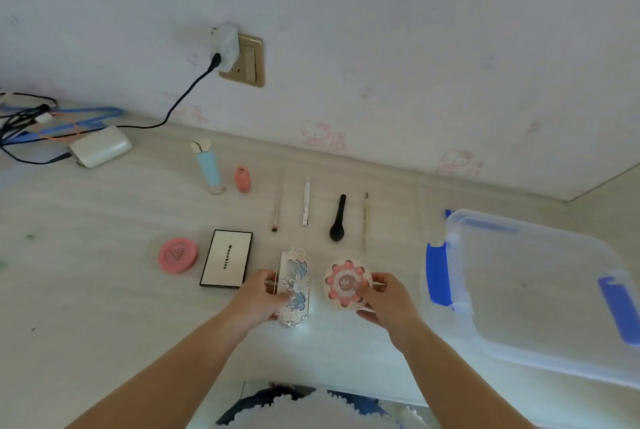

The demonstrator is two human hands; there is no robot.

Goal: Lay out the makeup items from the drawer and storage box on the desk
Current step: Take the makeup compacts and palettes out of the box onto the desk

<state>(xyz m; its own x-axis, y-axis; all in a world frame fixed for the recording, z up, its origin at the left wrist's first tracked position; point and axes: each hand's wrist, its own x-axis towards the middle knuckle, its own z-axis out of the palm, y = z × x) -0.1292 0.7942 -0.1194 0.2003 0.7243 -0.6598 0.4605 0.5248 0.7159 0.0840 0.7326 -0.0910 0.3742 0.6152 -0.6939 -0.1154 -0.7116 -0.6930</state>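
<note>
My left hand [261, 300] grips the left edge of an ornate silver and blue palette [296, 281] lying on the desk. My right hand [384, 300] holds a round pink flower-patterned compact [344, 283] by its right side. To the left lie a white Mooekiss palette [227, 258] and a round pink compact [177, 254]. Farther back, in a row, are a blue tube [209, 169], a small coral bottle [242, 180], a thin brush [277, 207], a white pen-shaped item [306, 200], a black brush [338, 219] and a slim pencil [366, 217].
A clear storage box with blue latches [533, 286] stands at the right. A white charger brick [100, 150] and tangled cables [31, 120] lie at the back left; a plug sits in the wall socket [242, 59]. The desk's front edge [346, 387] is near me.
</note>
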